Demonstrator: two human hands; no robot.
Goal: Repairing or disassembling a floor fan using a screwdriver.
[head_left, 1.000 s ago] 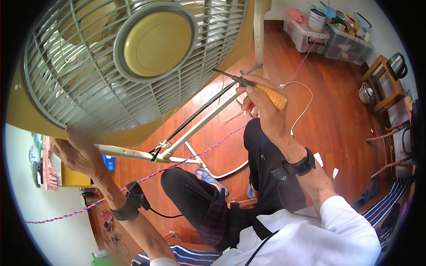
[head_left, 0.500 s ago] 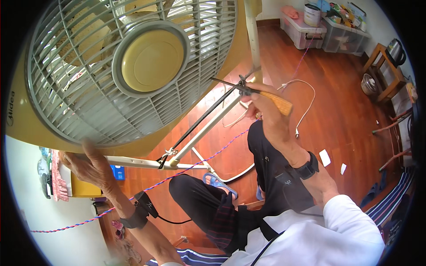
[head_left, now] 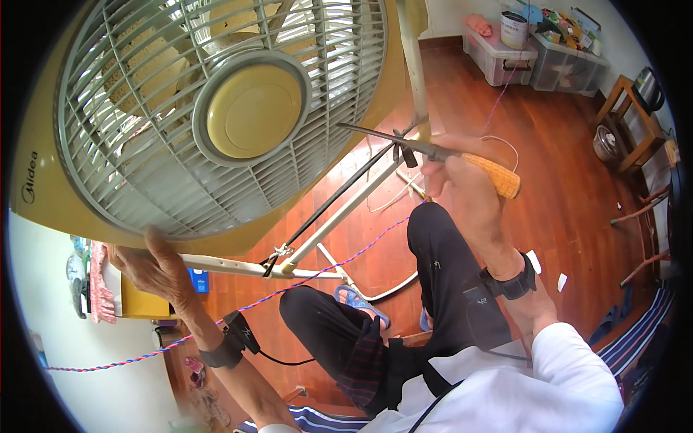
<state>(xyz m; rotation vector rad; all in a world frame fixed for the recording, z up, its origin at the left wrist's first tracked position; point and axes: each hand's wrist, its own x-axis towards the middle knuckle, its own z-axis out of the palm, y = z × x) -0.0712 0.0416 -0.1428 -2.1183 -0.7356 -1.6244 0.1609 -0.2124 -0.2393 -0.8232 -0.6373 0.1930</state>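
A large box fan (head_left: 253,108) with a yellow-beige case and white grille fills the upper left. My left hand (head_left: 155,270) grips its lower edge, thumb in front and fingers partly hidden behind. In my closed right hand (head_left: 465,180) is a pointed tool with a long, thin dark blade and an orange textured handle (head_left: 492,175). Its blade crosses a dark knotted tie (head_left: 406,148) on the white tubular stand (head_left: 346,206); whether they touch, I cannot tell. From there a black cord (head_left: 328,198) runs along the stand to a second knot (head_left: 276,256).
A red-blue twisted cord (head_left: 339,256) stretches across in front of my knees. A white cable (head_left: 382,206) lies on the wooden floor (head_left: 570,180). Plastic storage boxes (head_left: 498,65) stand at the back right, with a wooden stool (head_left: 632,123) nearby. White scraps (head_left: 561,282) lie on the floor.
My right hand and the tool have moved right and slightly down, drawing the blade across the knotted tie. My left hand stays at the fan's edge. The whole view has shifted slightly.
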